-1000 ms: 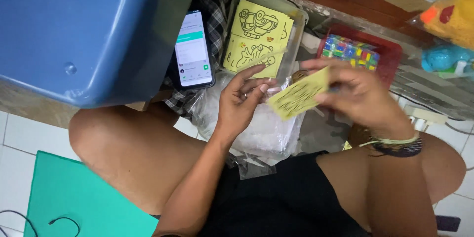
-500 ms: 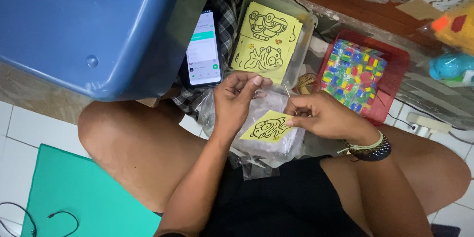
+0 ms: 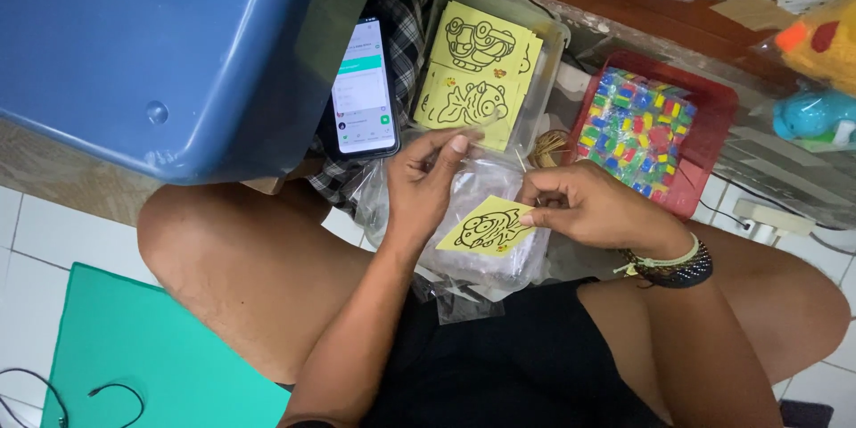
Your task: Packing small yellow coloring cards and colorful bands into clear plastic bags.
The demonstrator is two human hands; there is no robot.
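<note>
Both hands meet over the lap: the right hand pinches a small yellow card printed with a black cartoon outline, while the left hand grips the clear plastic bag beneath it. Beyond them, a clear tray holds more yellow cards beside a phone.

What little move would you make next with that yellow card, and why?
Probably slide the yellow card deeper into the clear bag: the right hand pinches its edge, and the left hand seems to hold the bag's mouth.
</note>
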